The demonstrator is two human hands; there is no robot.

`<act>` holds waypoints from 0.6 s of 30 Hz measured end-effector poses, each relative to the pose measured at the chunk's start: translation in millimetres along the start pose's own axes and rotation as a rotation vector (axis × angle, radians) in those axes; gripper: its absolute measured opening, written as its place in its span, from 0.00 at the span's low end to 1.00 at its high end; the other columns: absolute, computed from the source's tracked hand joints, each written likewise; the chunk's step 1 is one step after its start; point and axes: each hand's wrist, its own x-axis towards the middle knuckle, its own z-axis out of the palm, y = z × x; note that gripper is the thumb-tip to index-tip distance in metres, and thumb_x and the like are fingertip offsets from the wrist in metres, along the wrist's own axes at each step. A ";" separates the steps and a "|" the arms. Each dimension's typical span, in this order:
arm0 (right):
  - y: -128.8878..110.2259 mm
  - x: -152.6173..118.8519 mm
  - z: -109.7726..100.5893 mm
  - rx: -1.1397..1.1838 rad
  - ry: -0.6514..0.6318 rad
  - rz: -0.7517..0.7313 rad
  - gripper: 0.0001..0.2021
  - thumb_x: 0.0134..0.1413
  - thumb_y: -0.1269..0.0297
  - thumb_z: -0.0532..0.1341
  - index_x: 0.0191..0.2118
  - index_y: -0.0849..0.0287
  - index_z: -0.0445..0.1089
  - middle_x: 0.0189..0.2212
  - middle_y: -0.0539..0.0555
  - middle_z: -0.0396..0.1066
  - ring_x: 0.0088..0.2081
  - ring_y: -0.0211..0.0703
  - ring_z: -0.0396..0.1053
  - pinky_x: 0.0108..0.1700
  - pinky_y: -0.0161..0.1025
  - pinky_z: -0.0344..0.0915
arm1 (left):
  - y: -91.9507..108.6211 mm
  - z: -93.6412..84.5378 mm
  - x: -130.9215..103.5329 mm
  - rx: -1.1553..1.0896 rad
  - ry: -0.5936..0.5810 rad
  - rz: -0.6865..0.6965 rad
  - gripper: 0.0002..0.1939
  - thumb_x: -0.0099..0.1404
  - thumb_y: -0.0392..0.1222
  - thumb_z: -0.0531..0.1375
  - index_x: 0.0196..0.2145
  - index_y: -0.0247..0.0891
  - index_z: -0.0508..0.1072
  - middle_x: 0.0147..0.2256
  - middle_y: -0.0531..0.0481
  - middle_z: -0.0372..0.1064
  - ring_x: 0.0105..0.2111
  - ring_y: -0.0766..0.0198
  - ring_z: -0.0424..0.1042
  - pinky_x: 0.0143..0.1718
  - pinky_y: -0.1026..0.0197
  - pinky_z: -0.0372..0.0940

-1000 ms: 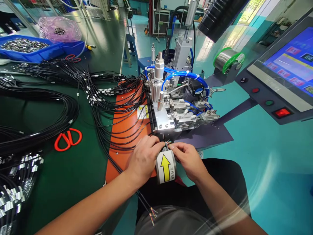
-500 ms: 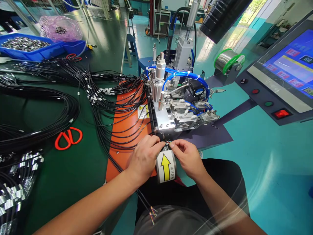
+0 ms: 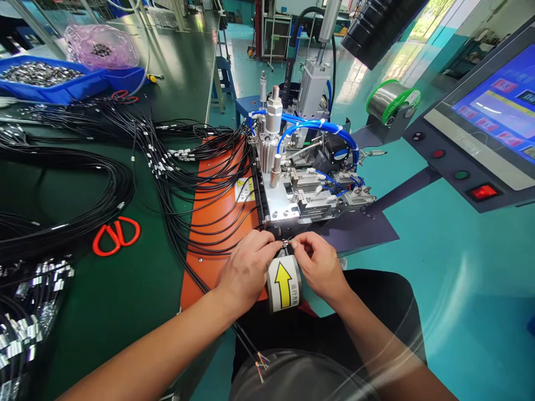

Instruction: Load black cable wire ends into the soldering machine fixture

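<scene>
My left hand (image 3: 251, 267) is closed at the front end of the machine (image 3: 280, 203), its thumb and index finger pinched by a small metal fixture (image 3: 286, 244). Facing it from the right, my right hand (image 3: 317, 262) pinches at thin coloured wire ends beside the same fixture. What the left fingertips grip is too small to make out. Just below both hands is a round part with a yellow arrow label (image 3: 285, 283). Black cables (image 3: 217, 231) run over the orange plate (image 3: 200, 278) to the machine's left side.
Red-handled scissors (image 3: 116, 236) lie on the green table (image 3: 121, 301) among cable bundles. A blue tray (image 3: 83, 89) of metal parts stands at the back left. On the right are a solder wire spool (image 3: 387, 103) and a control screen (image 3: 501, 111). Wire ends (image 3: 261, 365) hang over my lap.
My right hand has shifted very slightly, its fingertips still at the fixture. The left hand stays in place. The view has tilted slightly.
</scene>
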 end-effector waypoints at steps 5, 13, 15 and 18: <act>3.3 1.9 -5.3 0.013 0.011 0.004 0.09 0.62 0.60 0.57 0.35 0.56 0.72 0.32 0.52 0.72 0.33 0.43 0.69 0.35 0.38 0.63 | 0.9 -0.7 1.7 0.011 -0.008 -0.006 0.12 0.68 0.29 0.53 0.41 0.37 0.76 0.38 0.46 0.70 0.39 0.58 0.67 0.41 0.57 0.66; -2.7 13.3 -6.4 0.004 -0.044 -0.126 0.09 0.63 0.62 0.56 0.39 0.56 0.72 0.37 0.54 0.72 0.37 0.45 0.69 0.40 0.39 0.64 | 1.1 -1.5 2.1 0.018 -0.011 -0.005 0.13 0.67 0.28 0.53 0.42 0.36 0.76 0.38 0.45 0.70 0.40 0.58 0.67 0.41 0.57 0.67; -2.6 13.9 -4.5 -0.012 -0.050 -0.130 0.08 0.63 0.63 0.55 0.36 0.56 0.71 0.35 0.53 0.71 0.36 0.44 0.69 0.39 0.39 0.63 | 1.1 -1.1 1.9 0.010 -0.004 -0.004 0.13 0.67 0.28 0.54 0.42 0.36 0.76 0.38 0.45 0.71 0.40 0.58 0.67 0.41 0.57 0.67; -1.1 13.4 -1.7 -0.032 -0.051 -0.121 0.08 0.63 0.64 0.54 0.34 0.56 0.68 0.32 0.52 0.69 0.35 0.43 0.67 0.38 0.38 0.61 | 1.6 -1.1 1.8 0.003 -0.005 -0.005 0.12 0.67 0.28 0.55 0.42 0.35 0.76 0.38 0.45 0.70 0.40 0.58 0.67 0.42 0.56 0.67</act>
